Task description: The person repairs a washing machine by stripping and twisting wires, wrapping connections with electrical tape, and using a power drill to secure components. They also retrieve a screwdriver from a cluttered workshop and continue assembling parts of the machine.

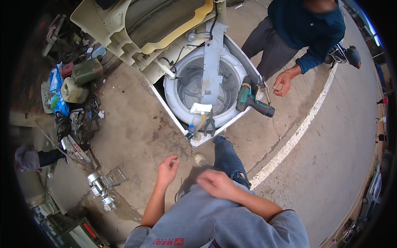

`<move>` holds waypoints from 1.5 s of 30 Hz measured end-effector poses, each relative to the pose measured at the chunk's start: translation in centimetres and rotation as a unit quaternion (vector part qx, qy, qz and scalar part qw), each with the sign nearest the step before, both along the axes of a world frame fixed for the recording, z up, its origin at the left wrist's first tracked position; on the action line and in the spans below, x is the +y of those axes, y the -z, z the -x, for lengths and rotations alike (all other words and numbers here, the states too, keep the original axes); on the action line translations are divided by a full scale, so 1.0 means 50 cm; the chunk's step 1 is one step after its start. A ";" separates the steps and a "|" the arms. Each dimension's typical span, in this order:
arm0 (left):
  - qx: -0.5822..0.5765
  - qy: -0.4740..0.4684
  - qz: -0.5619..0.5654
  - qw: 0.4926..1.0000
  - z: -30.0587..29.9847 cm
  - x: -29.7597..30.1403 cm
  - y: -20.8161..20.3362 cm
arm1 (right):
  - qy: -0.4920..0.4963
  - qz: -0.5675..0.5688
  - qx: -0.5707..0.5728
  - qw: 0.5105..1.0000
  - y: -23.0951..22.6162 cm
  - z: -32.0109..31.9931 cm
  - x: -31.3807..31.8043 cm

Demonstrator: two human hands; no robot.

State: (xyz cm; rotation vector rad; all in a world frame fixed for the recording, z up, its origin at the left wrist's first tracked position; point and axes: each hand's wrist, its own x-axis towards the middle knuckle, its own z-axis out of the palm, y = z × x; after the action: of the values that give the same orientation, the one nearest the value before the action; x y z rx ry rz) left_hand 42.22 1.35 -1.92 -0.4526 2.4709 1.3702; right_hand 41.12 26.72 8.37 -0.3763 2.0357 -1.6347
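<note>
My left hand (167, 171) hovers in front of my body, fingers loosely bent, with a gap to the thumb and nothing visible in it. Close to my waist, my right hand (216, 183) hangs with loosely spread fingers and no visible object. Ahead stands an opened top-load washing machine (167, 118), its metal drum (189, 91) exposed. A grey metal strip (211, 70) lies across the tub opening. On the right rim rests a green and black cordless drill (252, 101). Pliers (209, 126) and a blue-capped valve (193, 131) sit at the near corner.
The beige top cover (142, 62) leans back off the machine, wires trailing. A co-worker in a dark top (308, 29) stands at the far right, one hand (283, 81) near the drill. Left are jerrycans (87, 71), scrap parts and a silver motor-like part (97, 184). A white line (297, 142) crosses the pavement.
</note>
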 end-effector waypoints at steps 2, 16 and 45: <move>0.016 0.027 0.001 1.000 -0.010 0.007 0.005 | 0.005 -0.015 0.022 1.000 0.001 -0.010 -0.008; 0.060 0.139 -0.001 0.988 0.100 0.131 -0.040 | 0.319 -0.315 0.229 0.864 0.180 0.307 0.302; 0.025 -0.030 0.063 0.997 0.122 0.343 -0.079 | 0.041 -0.469 0.246 0.847 0.322 0.497 0.413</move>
State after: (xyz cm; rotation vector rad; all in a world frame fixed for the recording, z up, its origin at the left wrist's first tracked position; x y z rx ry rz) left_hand 36.09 18.52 2.05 -0.5296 2.6150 1.2661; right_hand 16.28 47.39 -7.73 -0.3546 2.9585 -0.4041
